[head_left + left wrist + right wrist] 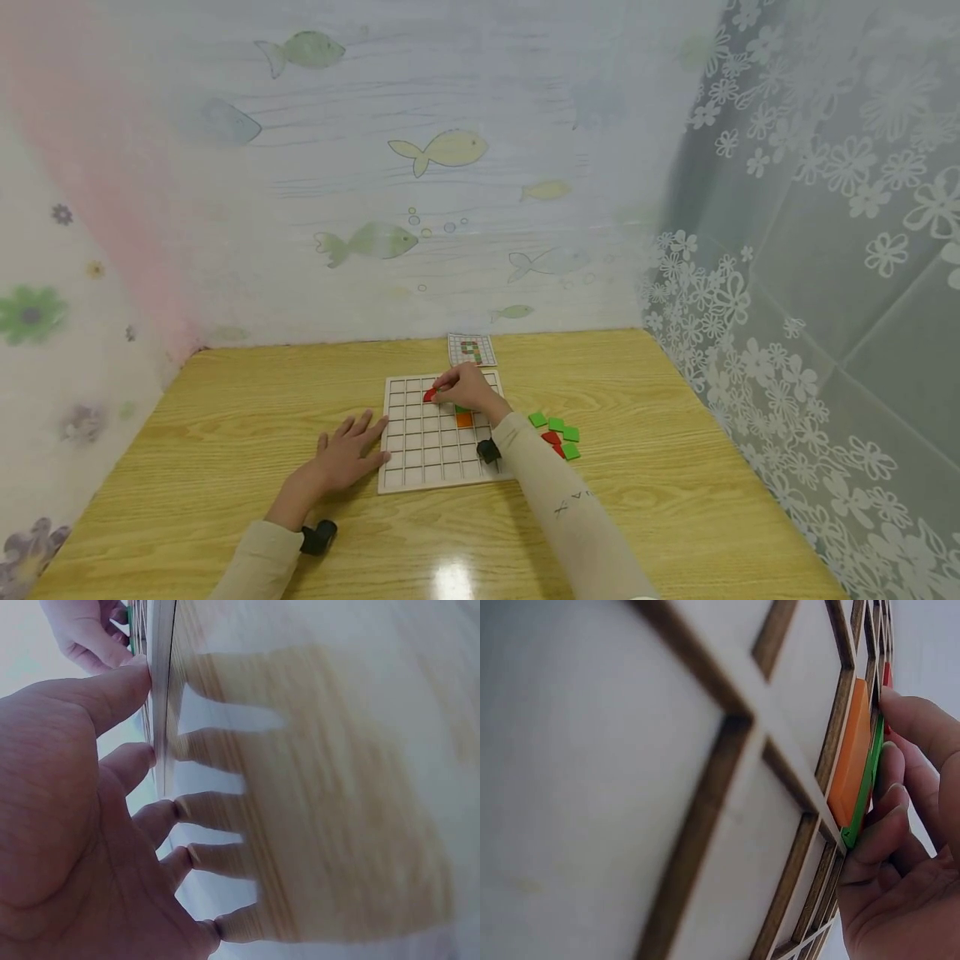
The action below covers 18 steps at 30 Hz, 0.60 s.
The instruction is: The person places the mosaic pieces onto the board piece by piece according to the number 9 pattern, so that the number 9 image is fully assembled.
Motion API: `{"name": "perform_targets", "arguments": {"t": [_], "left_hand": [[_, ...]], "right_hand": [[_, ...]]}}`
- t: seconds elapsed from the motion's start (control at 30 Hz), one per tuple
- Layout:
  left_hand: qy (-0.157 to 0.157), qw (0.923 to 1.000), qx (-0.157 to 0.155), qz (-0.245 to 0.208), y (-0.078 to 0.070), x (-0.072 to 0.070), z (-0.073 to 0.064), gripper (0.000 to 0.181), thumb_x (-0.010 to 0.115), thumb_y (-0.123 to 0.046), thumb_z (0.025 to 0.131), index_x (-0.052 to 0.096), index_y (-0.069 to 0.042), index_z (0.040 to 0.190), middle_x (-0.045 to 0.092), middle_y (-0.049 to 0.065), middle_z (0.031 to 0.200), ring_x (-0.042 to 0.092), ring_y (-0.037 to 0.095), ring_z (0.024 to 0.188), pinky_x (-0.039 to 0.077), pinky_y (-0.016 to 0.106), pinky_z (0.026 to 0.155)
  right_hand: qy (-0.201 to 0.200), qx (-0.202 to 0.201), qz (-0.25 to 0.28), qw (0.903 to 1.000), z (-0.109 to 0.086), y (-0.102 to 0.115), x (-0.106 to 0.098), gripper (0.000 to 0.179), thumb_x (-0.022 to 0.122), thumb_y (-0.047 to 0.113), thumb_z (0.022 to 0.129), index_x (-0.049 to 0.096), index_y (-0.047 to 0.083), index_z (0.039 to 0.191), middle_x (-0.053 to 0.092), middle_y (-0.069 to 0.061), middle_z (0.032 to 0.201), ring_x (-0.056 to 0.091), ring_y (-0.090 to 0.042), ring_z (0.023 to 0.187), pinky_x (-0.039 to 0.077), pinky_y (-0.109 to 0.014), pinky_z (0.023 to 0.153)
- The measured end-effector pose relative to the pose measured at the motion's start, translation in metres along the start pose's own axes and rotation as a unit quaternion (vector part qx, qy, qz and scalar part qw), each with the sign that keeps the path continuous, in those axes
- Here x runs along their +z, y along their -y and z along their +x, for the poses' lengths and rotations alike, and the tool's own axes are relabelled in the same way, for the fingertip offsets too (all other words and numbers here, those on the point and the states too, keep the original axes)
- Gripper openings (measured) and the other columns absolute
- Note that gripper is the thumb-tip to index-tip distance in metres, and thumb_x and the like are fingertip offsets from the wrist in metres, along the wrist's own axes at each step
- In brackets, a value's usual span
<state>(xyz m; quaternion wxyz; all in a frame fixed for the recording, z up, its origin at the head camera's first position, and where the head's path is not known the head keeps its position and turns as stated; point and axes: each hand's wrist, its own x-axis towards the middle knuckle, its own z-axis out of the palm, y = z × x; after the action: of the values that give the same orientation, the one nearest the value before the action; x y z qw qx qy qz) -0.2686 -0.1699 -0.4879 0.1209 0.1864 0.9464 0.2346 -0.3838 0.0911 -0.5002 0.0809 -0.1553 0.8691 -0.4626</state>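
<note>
Right hand [467, 388] observed pinching a red tile [430, 395] over the far part of the board [420, 477], near the orange tile [465, 421]; left hand [347, 454] outspread, touching the board's left edge.

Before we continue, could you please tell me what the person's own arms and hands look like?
The left hand and right hand are ungloved. The left sleeve and right sleeve are cream; dark markings, too small to read, show on the right one. A small black device sits at the left wrist, another black device at the right.
</note>
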Motion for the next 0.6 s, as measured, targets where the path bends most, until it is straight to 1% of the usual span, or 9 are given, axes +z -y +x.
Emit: {"name": "perform_targets", "arguments": {"t": [0.23, 0.47, 0.6], "left_hand": [[-0.001, 0.9999, 0.006, -0.008, 0.0058, 0.0004, 0.0018, 0.073, 0.055, -0.047, 0.104, 0.031, -0.009, 0.161, 0.016, 0.026, 0.167, 0.009, 0.055, 0.151, 0.001, 0.082, 0.108], [-0.005, 0.9999, 0.010, -0.013, 0.0075, 0.0004, 0.0027, 0.072, 0.056, -0.045, 0.103, 0.032, -0.007, 0.160, 0.017, 0.028, 0.166, 0.010, 0.056, 0.150, 0.002, 0.083, 0.107], [0.000, 0.9999, 0.008, -0.009, 0.0097, 0.0010, 0.0047, 0.072, 0.054, -0.045, 0.104, 0.029, -0.010, 0.161, 0.014, 0.025, 0.167, 0.008, 0.054, 0.152, 0.001, 0.082, 0.109]], "right_hand": [[0.005, -0.002, -0.001, 1.0000, 0.0009, -0.0006, -0.0008, 0.016, 0.081, 0.011, 0.088, 0.080, 0.005, 0.104, 0.074, -0.009, 0.108, 0.067, -0.017, 0.091, 0.057, -0.032, 0.082], [0.008, -0.010, -0.019, 0.9997, 0.0030, -0.0015, -0.0031, 0.018, 0.082, 0.012, 0.087, 0.081, 0.006, 0.104, 0.075, -0.008, 0.101, 0.066, -0.013, 0.085, 0.057, -0.029, 0.078], [0.008, -0.009, -0.020, 0.9997, 0.0034, -0.0002, -0.0034, 0.018, 0.082, 0.012, 0.087, 0.081, 0.006, 0.104, 0.075, -0.006, 0.097, 0.065, -0.011, 0.081, 0.056, -0.027, 0.075]]}}
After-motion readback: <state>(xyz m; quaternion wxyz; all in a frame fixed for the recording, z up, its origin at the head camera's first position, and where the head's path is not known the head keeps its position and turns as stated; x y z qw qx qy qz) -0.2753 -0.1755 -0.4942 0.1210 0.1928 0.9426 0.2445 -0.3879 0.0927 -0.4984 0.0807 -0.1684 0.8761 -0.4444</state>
